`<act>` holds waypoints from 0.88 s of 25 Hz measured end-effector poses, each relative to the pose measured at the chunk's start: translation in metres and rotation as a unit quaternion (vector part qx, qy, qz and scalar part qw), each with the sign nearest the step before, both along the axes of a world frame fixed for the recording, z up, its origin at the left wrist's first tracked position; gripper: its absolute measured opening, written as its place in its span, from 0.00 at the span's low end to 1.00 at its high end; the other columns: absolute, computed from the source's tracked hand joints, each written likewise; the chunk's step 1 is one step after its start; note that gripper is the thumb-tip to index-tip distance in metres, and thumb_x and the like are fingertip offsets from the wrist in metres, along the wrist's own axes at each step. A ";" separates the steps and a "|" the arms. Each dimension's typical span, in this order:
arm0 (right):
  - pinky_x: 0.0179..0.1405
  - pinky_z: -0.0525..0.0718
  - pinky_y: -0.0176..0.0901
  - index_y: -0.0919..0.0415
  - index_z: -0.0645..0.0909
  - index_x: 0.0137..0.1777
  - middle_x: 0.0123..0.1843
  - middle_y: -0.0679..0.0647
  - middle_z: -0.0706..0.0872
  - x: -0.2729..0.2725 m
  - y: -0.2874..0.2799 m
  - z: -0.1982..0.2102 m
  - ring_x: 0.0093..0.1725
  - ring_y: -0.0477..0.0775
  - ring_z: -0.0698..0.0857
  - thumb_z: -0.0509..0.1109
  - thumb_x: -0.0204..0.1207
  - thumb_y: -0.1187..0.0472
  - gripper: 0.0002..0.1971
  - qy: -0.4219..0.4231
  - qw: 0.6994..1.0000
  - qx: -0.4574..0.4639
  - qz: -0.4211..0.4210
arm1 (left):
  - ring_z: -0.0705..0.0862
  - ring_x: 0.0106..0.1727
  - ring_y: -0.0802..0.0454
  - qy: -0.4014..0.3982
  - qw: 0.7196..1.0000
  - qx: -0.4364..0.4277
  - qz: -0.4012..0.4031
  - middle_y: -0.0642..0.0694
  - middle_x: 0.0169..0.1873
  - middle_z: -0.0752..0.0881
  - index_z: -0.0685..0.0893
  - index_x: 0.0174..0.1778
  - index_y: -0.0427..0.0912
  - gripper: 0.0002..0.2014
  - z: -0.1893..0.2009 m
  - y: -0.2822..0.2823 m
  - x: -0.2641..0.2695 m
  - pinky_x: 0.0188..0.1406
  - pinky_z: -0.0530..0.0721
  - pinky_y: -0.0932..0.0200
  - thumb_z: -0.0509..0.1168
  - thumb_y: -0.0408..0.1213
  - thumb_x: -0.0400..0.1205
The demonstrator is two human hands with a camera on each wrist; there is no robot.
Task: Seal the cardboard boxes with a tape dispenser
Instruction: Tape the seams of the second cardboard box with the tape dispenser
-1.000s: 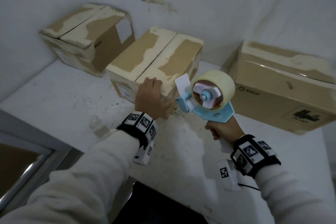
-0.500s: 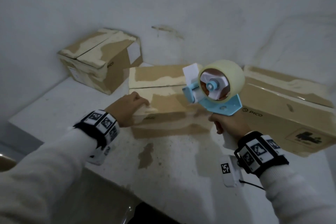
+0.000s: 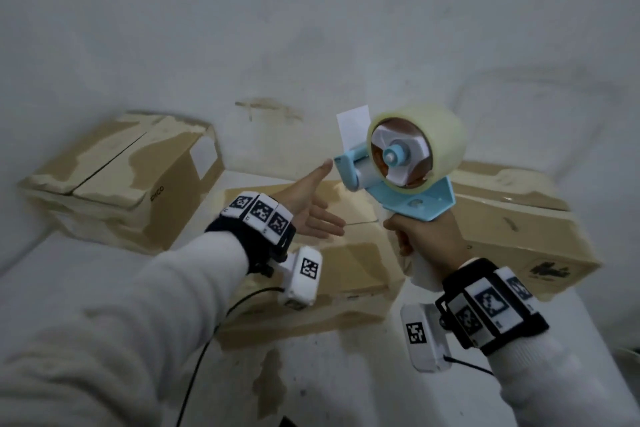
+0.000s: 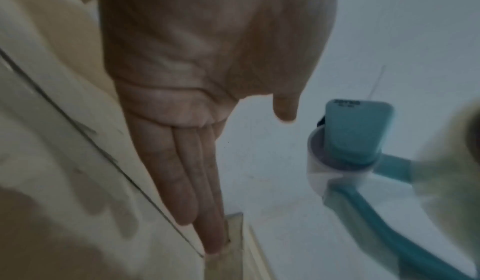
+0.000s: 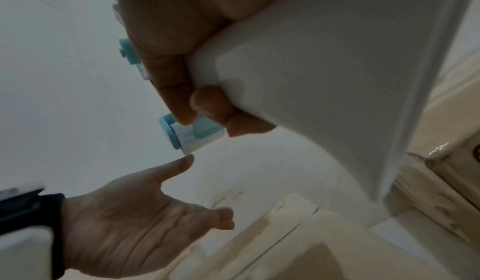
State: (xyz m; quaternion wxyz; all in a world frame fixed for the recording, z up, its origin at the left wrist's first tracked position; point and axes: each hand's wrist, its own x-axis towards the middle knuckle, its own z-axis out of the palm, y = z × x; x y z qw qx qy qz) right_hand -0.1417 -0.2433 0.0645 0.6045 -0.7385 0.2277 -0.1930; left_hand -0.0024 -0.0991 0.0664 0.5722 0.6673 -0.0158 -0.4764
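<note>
A blue tape dispenser (image 3: pixel 408 166) with a roll of pale tape is held up above the middle cardboard box (image 3: pixel 349 270). My right hand (image 3: pixel 424 237) grips its white handle (image 5: pixel 324 79). A white tape end sticks up at its front. My left hand (image 3: pixel 311 208) hovers open over that box, palm turned right and fingers straight, with the thumb tip just short of the dispenser's front roller (image 5: pixel 187 139). It holds nothing. In the left wrist view the fingers (image 4: pixel 197 182) point along the box's centre seam (image 4: pixel 103 151), beside the dispenser (image 4: pixel 355 141).
A second cardboard box (image 3: pixel 121 177) stands at the back left against the wall. A larger one (image 3: pixel 519 229) lies at the right, behind the dispenser. All rest on a white, stained table (image 3: pixel 329 374). A cable hangs from my left wrist.
My left hand has let go of the middle box, risen and opened toward the dispenser. That box now lies turned and closer to me. The dispenser has been lifted higher.
</note>
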 end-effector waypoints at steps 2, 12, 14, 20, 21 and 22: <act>0.18 0.71 0.38 0.64 0.71 0.25 0.17 0.55 0.74 -0.001 0.001 0.002 0.17 0.51 0.71 0.70 0.64 0.76 0.13 0.002 1.000 -0.006 -0.010 | 0.90 0.43 0.47 0.027 0.998 -0.053 0.011 0.36 0.48 0.88 0.69 0.73 0.32 0.35 0.002 -0.012 0.008 0.47 0.85 0.57 0.60 0.58 0.80; 0.20 0.69 0.42 0.60 0.73 0.26 0.18 0.52 0.76 -0.008 0.017 -0.032 0.19 0.49 0.71 0.71 0.54 0.69 0.08 -0.013 0.990 0.060 -0.126 | 0.86 0.20 0.58 -0.258 0.966 -0.017 -0.028 0.40 0.31 0.87 0.82 0.56 0.31 0.15 0.009 -0.065 0.070 0.22 0.85 0.67 0.70 0.23 0.74; 0.19 0.70 0.42 0.62 0.73 0.27 0.18 0.51 0.75 -0.012 0.020 -0.036 0.19 0.49 0.71 0.70 0.53 0.68 0.07 -0.016 0.988 0.073 -0.135 | 0.87 0.21 0.58 -0.281 0.959 -0.023 -0.020 0.40 0.31 0.88 0.80 0.58 0.35 0.18 0.012 -0.073 0.087 0.28 0.86 0.66 0.72 0.24 0.72; 0.25 0.72 0.47 0.66 0.77 0.26 0.20 0.59 0.77 -0.018 0.019 -0.054 0.23 0.55 0.73 0.74 0.59 0.77 0.11 0.008 0.979 0.090 -0.185 | 0.87 0.22 0.56 -0.305 0.951 0.013 -0.046 0.39 0.31 0.88 0.72 0.54 0.42 0.18 -0.005 -0.099 0.118 0.28 0.83 0.64 0.72 0.26 0.74; 0.26 0.73 0.48 0.65 0.77 0.26 0.20 0.59 0.77 -0.014 0.018 -0.056 0.23 0.55 0.74 0.75 0.58 0.76 0.10 0.013 0.978 0.095 -0.187 | 0.86 0.20 0.57 -0.318 0.947 0.019 -0.050 0.40 0.30 0.87 0.72 0.50 0.42 0.16 -0.010 -0.103 0.119 0.22 0.80 0.68 0.72 0.26 0.74; 0.27 0.73 0.47 0.62 0.78 0.25 0.20 0.59 0.78 -0.008 0.015 -0.057 0.22 0.55 0.74 0.75 0.55 0.72 0.08 0.014 0.976 0.101 -0.190 | 0.84 0.18 0.58 -0.331 0.942 0.021 -0.051 0.40 0.29 0.86 0.73 0.44 0.42 0.13 -0.015 -0.109 0.123 0.16 0.75 0.71 0.71 0.25 0.75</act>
